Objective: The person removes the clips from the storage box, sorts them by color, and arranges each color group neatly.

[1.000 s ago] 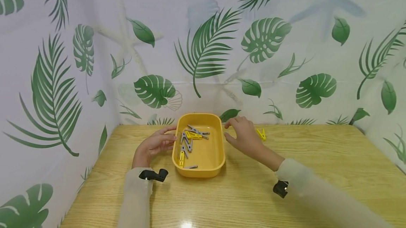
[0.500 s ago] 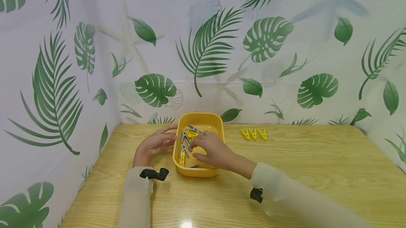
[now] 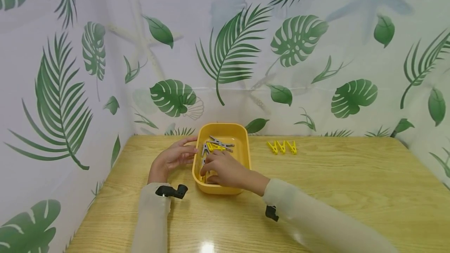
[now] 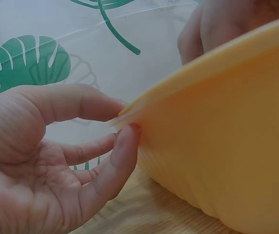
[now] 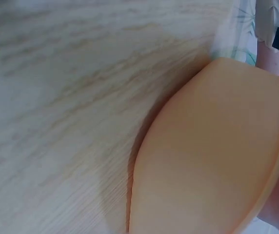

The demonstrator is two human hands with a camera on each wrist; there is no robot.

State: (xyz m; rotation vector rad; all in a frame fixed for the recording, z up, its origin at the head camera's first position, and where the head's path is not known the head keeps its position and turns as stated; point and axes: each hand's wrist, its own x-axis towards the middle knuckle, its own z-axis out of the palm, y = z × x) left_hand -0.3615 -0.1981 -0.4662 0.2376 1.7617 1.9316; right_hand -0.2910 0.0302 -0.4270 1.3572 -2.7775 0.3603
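Note:
A yellow plastic tub point(image 3: 239, 128) stands on the wooden table with grey and yellow clothespins in its left half. My left hand point(image 3: 174, 157) holds the tub's left side; in the left wrist view the index finger point(image 4: 81, 101) and thumb point(image 4: 122, 148) meet at the rim. My right hand point(image 3: 223, 169) reaches inside, bent fingers down at the front left corner among the clothespins. Whether they grip one, I cannot tell. Beyond the hand lie a grey clothespin point(image 3: 220, 142) and a yellow clothespin point(image 3: 215, 147). The right wrist view shows mostly the tub's outer wall point(image 5: 208, 146).
Several yellow clothespins point(image 3: 281, 147) stand in a short row on the table point(image 3: 334, 182) to the right of the tub. Behind the table hangs a white leaf-print cloth point(image 3: 309, 120), with another stretch of it along the left side.
My right hand has moved left from beside the yellow clothespins on the table into the tub, then deeper to its front left. The left hand stays at the tub's side.

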